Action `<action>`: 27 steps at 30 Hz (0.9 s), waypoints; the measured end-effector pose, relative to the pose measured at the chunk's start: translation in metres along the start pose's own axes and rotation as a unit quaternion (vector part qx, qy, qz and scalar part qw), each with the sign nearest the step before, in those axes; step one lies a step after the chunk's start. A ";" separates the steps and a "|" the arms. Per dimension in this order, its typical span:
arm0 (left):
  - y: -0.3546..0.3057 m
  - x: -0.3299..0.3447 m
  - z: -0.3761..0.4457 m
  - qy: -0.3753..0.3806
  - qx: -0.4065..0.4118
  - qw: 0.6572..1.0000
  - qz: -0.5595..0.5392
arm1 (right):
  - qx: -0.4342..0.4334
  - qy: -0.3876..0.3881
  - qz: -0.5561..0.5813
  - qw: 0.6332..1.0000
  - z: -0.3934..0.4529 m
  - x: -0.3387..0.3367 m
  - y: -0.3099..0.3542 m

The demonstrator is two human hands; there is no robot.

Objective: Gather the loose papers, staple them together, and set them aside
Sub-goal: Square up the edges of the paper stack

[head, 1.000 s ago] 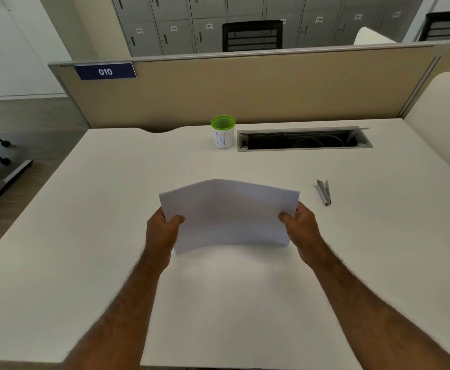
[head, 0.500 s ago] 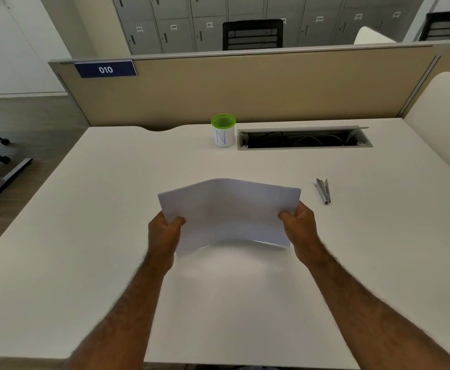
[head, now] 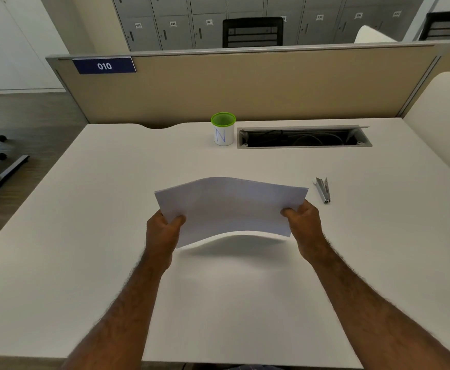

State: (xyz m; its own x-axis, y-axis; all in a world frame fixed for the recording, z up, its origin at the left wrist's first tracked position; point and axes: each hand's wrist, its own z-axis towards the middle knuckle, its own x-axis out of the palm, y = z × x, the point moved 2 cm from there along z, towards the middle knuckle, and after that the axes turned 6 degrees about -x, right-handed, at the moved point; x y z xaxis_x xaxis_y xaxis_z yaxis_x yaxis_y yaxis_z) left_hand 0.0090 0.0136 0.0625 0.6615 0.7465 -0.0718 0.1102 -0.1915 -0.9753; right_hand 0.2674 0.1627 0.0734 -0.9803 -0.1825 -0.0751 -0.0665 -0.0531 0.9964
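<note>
Papers: a thin white stack is held above the desk, in the middle of the scene, with a shadow cast on the surface beneath it; the middle is bowed upward and the near edge is lifted clear
Left hand: closed on the left short edge of the stack, with the thumb seen on top and the fingers hidden underneath
Right hand: closed on the right short edge in the same way, thumb on top
Weight and stiffness: the stack is judged to be very light and limp, since it arches under slight inward pressure; it is likely to sag or fan if held by one corner only
Slip: the sheets are smooth and may slide over one another, so the edges are best squared before fastening; whether they are already flush cannot be told
Where to take hold: a pinch near one corner or along one short edge is advised, with the corner to be fastened left free
Stapler: a small metal one lies on the desk to the right of the stack, just beyond the right hand, untouched
Cup: green-rimmed, marked N, stands far from the hands beside the cable slot
</note>
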 end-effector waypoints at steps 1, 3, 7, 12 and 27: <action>0.001 0.001 0.000 0.005 -0.004 1.000 0.003 | 0.004 0.001 -0.001 1.000 0.000 0.000 -0.002; 0.005 0.003 -0.001 0.014 -0.023 1.000 0.006 | 0.015 0.007 -0.004 1.000 -0.003 0.001 -0.008; 0.014 0.003 -0.001 0.010 -0.041 0.999 0.005 | 0.009 0.019 -0.020 1.000 -0.006 0.000 -0.011; -0.001 0.000 -0.003 -0.048 0.000 0.998 0.046 | -0.053 0.052 -0.108 0.991 0.003 -0.004 0.011; -0.115 0.071 -0.026 0.046 0.284 0.855 0.432 | -0.140 0.247 -0.281 0.917 0.030 0.025 0.100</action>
State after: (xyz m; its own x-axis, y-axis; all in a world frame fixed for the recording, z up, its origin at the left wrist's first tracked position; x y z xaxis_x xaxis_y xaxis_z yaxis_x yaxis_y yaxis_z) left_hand 0.0632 0.0722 0.1756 0.3736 0.4246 -0.8247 -0.8091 -0.2856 -0.5136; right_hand 0.2302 0.1827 0.1720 -0.5971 -0.4678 -0.6516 -0.4167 -0.5133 0.7503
